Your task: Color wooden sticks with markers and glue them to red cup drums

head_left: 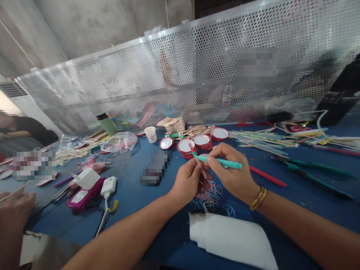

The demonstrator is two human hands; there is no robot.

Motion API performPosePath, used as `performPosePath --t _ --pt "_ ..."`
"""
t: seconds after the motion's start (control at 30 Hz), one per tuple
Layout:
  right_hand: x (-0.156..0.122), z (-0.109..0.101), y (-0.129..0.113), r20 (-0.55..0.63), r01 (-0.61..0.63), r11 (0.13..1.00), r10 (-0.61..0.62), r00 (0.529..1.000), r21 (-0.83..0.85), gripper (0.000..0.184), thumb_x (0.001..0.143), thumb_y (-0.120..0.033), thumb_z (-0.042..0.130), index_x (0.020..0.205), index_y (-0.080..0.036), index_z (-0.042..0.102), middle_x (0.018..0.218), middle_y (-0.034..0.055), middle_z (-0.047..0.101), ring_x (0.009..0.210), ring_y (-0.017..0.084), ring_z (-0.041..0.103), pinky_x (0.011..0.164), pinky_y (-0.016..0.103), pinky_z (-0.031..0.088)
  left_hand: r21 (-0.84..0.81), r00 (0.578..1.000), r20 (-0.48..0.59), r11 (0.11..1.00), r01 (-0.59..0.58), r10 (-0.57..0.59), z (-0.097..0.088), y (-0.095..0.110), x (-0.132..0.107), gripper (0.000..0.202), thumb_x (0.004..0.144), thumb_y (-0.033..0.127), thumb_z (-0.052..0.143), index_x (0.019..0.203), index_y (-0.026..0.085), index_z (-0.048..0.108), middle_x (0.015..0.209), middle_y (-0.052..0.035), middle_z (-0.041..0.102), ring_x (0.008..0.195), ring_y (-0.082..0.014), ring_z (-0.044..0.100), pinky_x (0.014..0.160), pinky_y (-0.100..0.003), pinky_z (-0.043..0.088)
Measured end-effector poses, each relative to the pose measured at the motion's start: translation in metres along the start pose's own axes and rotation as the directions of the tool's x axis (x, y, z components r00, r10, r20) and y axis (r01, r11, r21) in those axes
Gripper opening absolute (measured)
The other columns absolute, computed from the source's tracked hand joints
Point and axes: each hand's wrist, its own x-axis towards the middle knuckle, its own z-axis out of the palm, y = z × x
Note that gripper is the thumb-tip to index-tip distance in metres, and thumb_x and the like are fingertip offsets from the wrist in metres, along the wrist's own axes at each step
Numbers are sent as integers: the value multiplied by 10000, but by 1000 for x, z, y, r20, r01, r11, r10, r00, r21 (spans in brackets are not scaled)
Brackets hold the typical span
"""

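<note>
My left hand point(184, 183) is closed on a thin wooden stick point(194, 150) with red and green at its upper end. In my right hand point(234, 178) is a turquoise marker pen point(229, 164), its near tip up against the stick. A gold bracelet point(258, 198) circles my right wrist. Just under both hands lies a heap of small coloured rubber bands point(209, 195). Behind my left hand stand stacks of round red-edged tins or lids point(187, 147) with pale tops. My fingers hide the stick's middle.
A folded white sheet point(233, 238) lies in front. To the right are green-handled pliers point(320, 179) and a red pen point(267, 176); to the left, a phone point(155, 168) and chargers point(89, 179). Sticks point(258, 138) and a paper cup point(151, 134) stand behind. Another person's hand point(15, 212) is at far left.
</note>
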Motion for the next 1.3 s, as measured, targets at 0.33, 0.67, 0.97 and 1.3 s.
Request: performPosePath --t 0.33,0.67,0.97,1.3 --pt "-1 1 1 -11 34 999 -34 999 -26 162 854 -226 577 694 -213 550 659 -16 612 607 124 555 595 279 443 -4 1000 -2 1000 -12 12 1 -1 0 365 871 542 542 827 180 524 679 4 611 449 -95 561 369 -179 388" --pt "1 1 3 -15 17 1000 -17 1000 -22 158 852 -231 578 697 -216 549 640 -20 602 574 122 540 558 279 431 -14 1000 -3 1000 10 -10 0 -1 1 356 871 534 550 842 180 530 686 1 619 451 -94 565 373 -177 399" --pt "1 0 4 -21 -20 1000 19 1000 -8 149 843 -238 592 701 -214 553 629 -21 591 550 117 530 537 276 421 -23 999 -7 999 36 -36 1 0 0 331 878 510 550 859 181 529 687 1 625 443 -95 567 375 -179 410" --pt "-2 1 5 -4 -21 1000 21 1000 6 150 858 -244 583 716 -219 542 644 -19 594 577 128 549 550 281 433 8 1000 -5 1000 19 -19 1 -1 0 346 876 525 535 846 181 525 688 3 611 440 -97 569 349 -175 407"
